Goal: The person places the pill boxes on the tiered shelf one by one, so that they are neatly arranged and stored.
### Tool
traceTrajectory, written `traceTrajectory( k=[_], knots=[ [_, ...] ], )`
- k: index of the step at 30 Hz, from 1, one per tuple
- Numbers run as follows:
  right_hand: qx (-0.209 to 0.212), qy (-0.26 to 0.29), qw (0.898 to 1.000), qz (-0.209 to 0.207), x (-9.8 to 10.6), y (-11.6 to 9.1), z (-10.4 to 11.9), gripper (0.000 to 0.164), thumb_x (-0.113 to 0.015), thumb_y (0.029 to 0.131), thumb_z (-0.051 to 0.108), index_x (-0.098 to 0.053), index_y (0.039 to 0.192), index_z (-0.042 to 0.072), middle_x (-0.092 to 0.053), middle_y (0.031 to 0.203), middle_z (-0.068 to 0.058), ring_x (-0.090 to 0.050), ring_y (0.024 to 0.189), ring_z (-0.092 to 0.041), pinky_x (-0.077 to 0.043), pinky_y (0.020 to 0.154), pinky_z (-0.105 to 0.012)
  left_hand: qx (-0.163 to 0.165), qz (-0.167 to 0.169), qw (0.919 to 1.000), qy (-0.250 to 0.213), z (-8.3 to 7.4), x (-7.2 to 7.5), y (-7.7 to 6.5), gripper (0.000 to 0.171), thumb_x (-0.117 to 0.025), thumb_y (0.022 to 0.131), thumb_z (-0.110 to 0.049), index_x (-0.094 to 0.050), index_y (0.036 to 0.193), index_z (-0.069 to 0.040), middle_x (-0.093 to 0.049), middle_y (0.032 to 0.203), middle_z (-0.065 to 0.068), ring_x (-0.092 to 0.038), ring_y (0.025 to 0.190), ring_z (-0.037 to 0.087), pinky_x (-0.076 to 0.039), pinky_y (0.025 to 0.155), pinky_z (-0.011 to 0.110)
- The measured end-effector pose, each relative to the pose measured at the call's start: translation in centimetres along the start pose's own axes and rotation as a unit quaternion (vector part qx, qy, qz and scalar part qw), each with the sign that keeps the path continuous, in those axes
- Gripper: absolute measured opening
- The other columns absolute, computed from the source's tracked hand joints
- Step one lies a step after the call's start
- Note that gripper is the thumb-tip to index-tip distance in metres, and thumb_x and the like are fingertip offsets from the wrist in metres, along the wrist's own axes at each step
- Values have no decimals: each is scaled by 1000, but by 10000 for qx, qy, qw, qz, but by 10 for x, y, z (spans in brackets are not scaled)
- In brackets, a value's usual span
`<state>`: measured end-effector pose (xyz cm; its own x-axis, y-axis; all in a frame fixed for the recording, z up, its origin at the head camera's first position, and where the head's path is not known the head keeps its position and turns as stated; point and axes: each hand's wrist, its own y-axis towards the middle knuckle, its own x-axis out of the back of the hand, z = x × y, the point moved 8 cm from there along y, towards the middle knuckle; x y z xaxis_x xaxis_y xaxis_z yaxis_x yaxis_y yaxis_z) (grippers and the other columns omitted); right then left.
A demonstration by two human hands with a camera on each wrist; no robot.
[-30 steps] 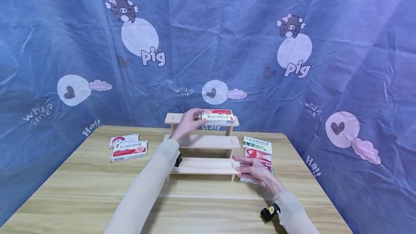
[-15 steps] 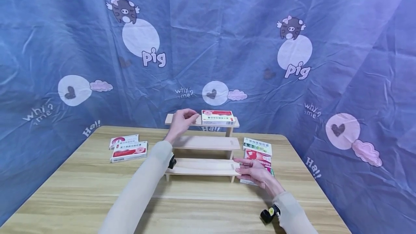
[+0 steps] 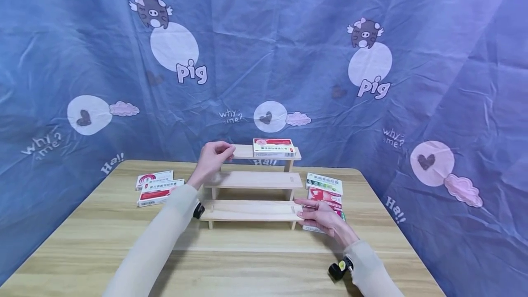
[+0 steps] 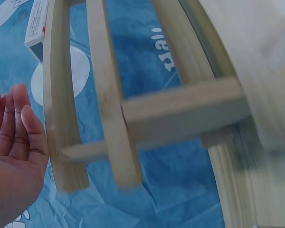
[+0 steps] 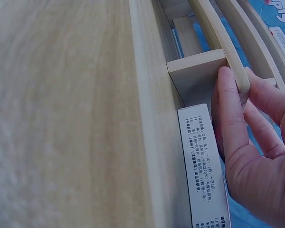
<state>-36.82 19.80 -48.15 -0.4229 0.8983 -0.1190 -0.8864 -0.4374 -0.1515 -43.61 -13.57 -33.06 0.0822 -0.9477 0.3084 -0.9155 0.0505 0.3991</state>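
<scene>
A three-tier wooden display stand (image 3: 253, 180) stands at the back middle of the table. On its top tier, towards the right end, lies a red-and-white medicine box (image 3: 273, 148). My left hand (image 3: 212, 159) is at the left end of that tier, fingers loosely bent and holding nothing; in the left wrist view its fingers (image 4: 35, 128) are right beside the top board. With my right hand (image 3: 323, 218) I pinch the right end of the lowest tier. The right wrist view shows thumb and fingers around the board's edge, close above a white box (image 5: 204, 166).
To the left on the table (image 3: 231, 265), a red-and-white box (image 3: 158, 192) overlaps another white box (image 3: 154, 178). Right of the stand lie several boxes, including a green-and-white one (image 3: 324, 183) and a red one (image 3: 324, 196). A blue printed cloth (image 3: 247, 58) hangs behind.
My left hand has let go of the medicine box on the top tier and moved left to the tier's end. My right hand keeps its grip on the lowest tier.
</scene>
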Motion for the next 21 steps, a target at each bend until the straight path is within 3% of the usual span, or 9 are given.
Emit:
traceTrajectory(
  k=[5,16,21],
  knots=[
    [-108,36,9999,-118,1,0,-2,56,-60,93,-4,-39,144,-8,-67,105,-7,-70,94,-18,-60,86,-33,-112,51,9999,30,6,17,-14,24,-69,93,-27,-73,98,-4,-72,84,19,-68,72,26,-57,62,24],
    [-229,31,9994,-276,3,1,-1,57,-62,91,-5,-41,144,-7,-68,99,-6,-70,91,-16,-61,85,-33,356,282,9989,-97,37,52,-42,34,-67,94,-29,-69,110,2,-72,94,22,-70,75,18,-59,68,27],
    [-190,44,9996,-191,0,0,0,56,-59,93,-4,-39,144,-8,-66,109,-7,-70,95,-19,-60,88,-35,420,356,9984,-95,55,73,-55,39,-65,95,-29,-66,115,4,-72,95,20,-69,76,15,-59,68,28]
  ],
)
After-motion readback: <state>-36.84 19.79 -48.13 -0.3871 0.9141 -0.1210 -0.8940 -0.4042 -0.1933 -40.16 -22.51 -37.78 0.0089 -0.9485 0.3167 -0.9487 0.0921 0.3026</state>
